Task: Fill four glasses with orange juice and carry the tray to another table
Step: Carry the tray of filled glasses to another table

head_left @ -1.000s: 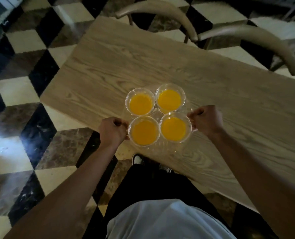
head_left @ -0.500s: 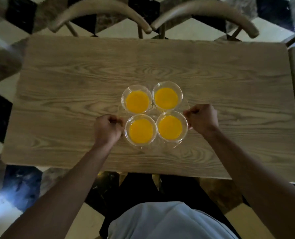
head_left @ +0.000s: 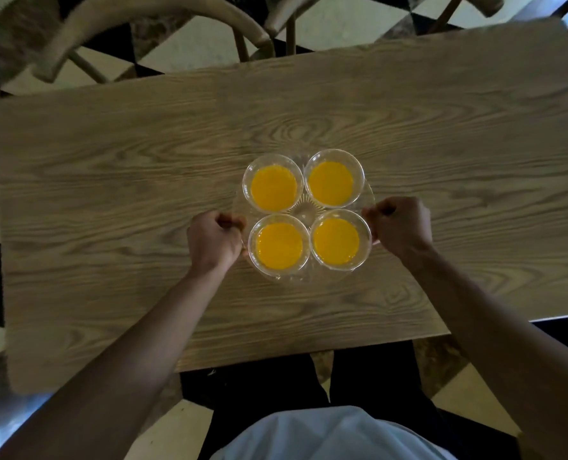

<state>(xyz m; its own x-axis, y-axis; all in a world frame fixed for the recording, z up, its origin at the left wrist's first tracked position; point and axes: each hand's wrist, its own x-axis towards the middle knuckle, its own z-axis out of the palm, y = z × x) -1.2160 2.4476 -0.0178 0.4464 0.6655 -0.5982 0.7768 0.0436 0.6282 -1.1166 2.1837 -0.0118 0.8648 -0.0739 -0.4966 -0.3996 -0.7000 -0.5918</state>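
- Clear round glass tray (head_left: 368, 194) sits over the middle of the pale wood-grain table (head_left: 110, 194); whether it rests on the top or hangs just above cannot be told.
- Four clear glasses of orange juice (head_left: 273, 187) stand on it in a tight square, rims nearly touching.
- Left hand (head_left: 213, 239) and right hand (head_left: 399, 225) are curled into fists, gripping opposite tray edges.
- Risk: uneven lowering could tilt the tray, sliding glasses together and slopping juice.

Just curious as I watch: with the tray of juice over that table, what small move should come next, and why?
Probably lower the tray gently onto the table. All four glasses are full, both hands, left and right, grip its edges, and it is over the tabletop, though whether it touches yet is unclear.
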